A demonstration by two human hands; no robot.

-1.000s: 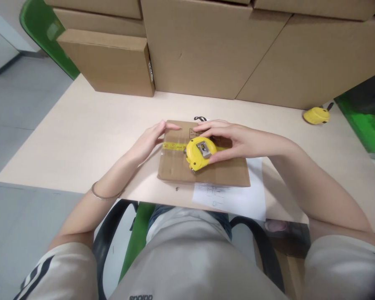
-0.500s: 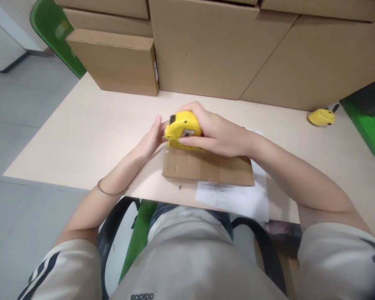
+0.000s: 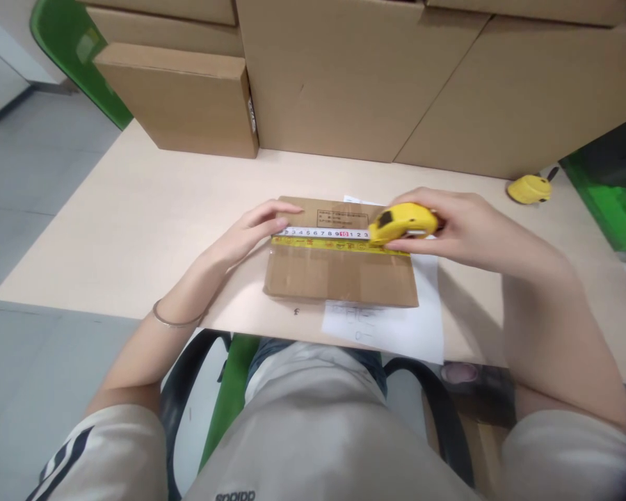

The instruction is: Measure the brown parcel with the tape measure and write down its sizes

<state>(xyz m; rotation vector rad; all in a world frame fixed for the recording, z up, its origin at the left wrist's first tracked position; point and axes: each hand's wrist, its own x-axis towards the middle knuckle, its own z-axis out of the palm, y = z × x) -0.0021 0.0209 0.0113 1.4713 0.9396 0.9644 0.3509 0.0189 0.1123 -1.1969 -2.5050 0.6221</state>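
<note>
My right hand (image 3: 438, 221) grips a yellow tape measure (image 3: 404, 223) over the right part of a small brown cardboard box (image 3: 339, 275). A white measuring blade (image 3: 326, 234) is drawn out of its case to the left across the box top, with numbers facing me. At the box's left edge, the thumb and fingers of my left hand (image 3: 261, 226) are closed at the blade's end; the hook itself is hidden. Yellow printed packing tape (image 3: 313, 243) runs along the box just below the blade. Printed text shows on the box above it.
Under the box, a sheet of white paper (image 3: 386, 327) with handwriting sticks out. Another yellow tape measure (image 3: 529, 188) lies at the table's right. Large cartons (image 3: 323, 83) stand along the back, with a flatter carton (image 3: 182, 104) at the left. A green chair (image 3: 78, 56) stands beyond.
My right hand has moved right with the tape measure, pulling the blade out across the box. My left hand stays by the box's left edge, now at the blade's end.
</note>
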